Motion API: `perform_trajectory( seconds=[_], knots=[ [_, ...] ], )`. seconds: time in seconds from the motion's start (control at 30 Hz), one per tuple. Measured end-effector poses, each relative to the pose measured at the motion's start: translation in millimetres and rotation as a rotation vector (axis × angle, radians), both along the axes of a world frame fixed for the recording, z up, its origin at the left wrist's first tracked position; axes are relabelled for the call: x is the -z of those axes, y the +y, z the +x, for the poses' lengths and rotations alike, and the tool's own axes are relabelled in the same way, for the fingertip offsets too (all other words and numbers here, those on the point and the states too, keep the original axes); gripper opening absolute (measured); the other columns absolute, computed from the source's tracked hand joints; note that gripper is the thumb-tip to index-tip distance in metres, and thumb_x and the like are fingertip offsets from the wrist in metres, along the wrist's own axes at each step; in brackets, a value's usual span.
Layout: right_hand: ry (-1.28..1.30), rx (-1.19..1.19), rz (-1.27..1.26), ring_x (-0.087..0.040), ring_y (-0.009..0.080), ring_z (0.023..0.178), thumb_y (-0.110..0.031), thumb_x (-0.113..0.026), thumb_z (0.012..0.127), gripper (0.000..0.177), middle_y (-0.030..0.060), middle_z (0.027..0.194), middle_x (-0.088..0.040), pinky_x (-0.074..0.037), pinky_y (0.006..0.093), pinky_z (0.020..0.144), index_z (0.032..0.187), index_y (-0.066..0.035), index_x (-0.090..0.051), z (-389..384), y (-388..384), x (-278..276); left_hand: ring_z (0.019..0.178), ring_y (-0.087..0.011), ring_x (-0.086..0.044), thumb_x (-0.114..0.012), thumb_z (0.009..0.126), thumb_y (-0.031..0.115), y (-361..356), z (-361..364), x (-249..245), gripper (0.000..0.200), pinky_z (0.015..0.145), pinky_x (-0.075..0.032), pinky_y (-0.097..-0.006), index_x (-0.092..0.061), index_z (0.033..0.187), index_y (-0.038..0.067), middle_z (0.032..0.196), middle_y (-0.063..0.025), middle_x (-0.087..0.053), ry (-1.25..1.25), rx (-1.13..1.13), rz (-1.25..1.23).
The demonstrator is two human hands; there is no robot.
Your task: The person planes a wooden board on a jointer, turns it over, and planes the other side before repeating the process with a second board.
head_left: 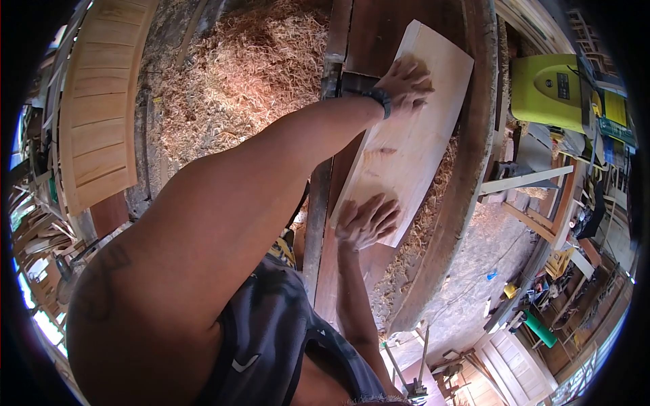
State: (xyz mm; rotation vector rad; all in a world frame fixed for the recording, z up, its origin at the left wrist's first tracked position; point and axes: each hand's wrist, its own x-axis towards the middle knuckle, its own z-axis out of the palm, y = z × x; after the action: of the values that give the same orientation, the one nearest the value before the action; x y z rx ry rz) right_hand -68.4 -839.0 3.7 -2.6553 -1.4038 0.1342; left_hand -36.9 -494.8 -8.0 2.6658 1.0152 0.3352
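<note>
A long, pale wooden board [406,145] lies at a slant on a brown, bench-like work surface [369,40]. Near its upper end, my left hand [405,86] rests flat on the face with fingers spread; a dark band circles that wrist. My right hand [367,222] lies on the lower end, palm down, its fingers apart and the thumb towards the board's left edge. Between the two hands there are darker marks in the wood. My palms hide the patches of board beneath them.
Curled shavings [264,74] are heaped left of the bench, and more lie along a thick wooden beam [450,203] to the right. A panelled wooden door [101,101] stands at far left. A yellow-green machine housing [548,91] sits at upper right, above scattered lumber and tools.
</note>
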Motion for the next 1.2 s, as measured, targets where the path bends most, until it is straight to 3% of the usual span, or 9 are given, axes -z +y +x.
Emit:
perform_trajectory(
  seconds=[0.13, 0.2, 0.53, 0.6, 0.7, 1.2],
  knots=[
    [0.018, 0.007, -0.033, -0.005, 0.0477, 0.158, -0.057, -0.043, 0.101, 0.081, 0.0293, 0.169, -0.015, 0.006, 0.0630, 0.123, 0.162, -0.006, -0.030, 1.8, 8.9, 0.7, 0.157, -0.0386, -0.018, -0.046, 0.104, 0.053, 8.6, 0.9, 0.7, 0.050, 0.126, -0.007, -0.0655, -0.053, 0.150, 0.035, 0.167, -0.0038, -0.034, 0.019, -0.007, 0.004],
    [0.022, 0.011, -0.019, -0.010, 0.0505, 0.156, -0.062, -0.039, 0.100, 0.085, 0.0313, 0.168, -0.018, -0.002, 0.0688, 0.121, 0.161, -0.004, -0.031, 2.4, 14.9, -0.3, 0.157, -0.0381, -0.018, -0.045, 0.104, 0.054, 15.1, 2.4, 7.5, 0.050, 0.126, -0.007, -0.0656, -0.053, 0.150, 0.036, 0.167, -0.0039, -0.033, 0.007, -0.003, -0.001],
    [0.004, -0.007, -0.033, -0.004, 0.0486, 0.158, -0.062, -0.037, 0.101, 0.085, 0.0299, 0.169, -0.011, 0.001, 0.0675, 0.121, 0.163, -0.004, -0.028, 7.5, 34.8, 6.7, 0.157, -0.0357, -0.020, -0.044, 0.104, 0.057, 40.4, 5.6, 4.5, 0.051, 0.125, -0.009, -0.0658, -0.053, 0.150, 0.038, 0.167, -0.0041, -0.034, 0.028, -0.008, 0.046],
    [-0.016, -0.034, -0.015, 0.001, 0.0467, 0.158, -0.058, -0.042, 0.102, 0.083, 0.0291, 0.170, -0.009, 0.007, 0.0637, 0.122, 0.164, -0.006, -0.026, 10.0, 40.3, 8.7, 0.156, -0.0354, -0.021, -0.044, 0.104, 0.057, 47.4, 6.2, 2.3, 0.051, 0.125, -0.009, -0.0656, -0.053, 0.149, 0.038, 0.166, -0.0037, -0.034, 0.041, -0.009, 0.047],
    [-0.041, -0.034, 0.025, -0.004, 0.0454, 0.159, -0.062, -0.037, 0.101, 0.084, 0.0275, 0.170, -0.011, 0.001, 0.0663, 0.122, 0.164, -0.006, -0.027, 11.5, 46.7, 11.2, 0.156, -0.0348, -0.021, -0.044, 0.104, 0.058, 54.0, 7.5, 5.0, 0.050, 0.126, -0.010, -0.0650, -0.054, 0.149, 0.037, 0.166, -0.0028, -0.035, 0.032, -0.013, 0.049],
    [-0.061, -0.040, -0.025, -0.002, 0.0456, 0.159, -0.061, -0.039, 0.101, 0.085, 0.0275, 0.171, -0.008, 0.000, 0.0662, 0.122, 0.165, -0.008, -0.023, 18.8, 81.6, 12.8, 0.154, -0.0323, -0.024, -0.050, 0.102, 0.054, 86.0, 9.3, 2.8, 0.046, 0.126, -0.012, -0.0615, -0.062, 0.142, 0.034, 0.163, -0.0020, -0.039, -0.039, -0.039, 0.080]
  ],
)
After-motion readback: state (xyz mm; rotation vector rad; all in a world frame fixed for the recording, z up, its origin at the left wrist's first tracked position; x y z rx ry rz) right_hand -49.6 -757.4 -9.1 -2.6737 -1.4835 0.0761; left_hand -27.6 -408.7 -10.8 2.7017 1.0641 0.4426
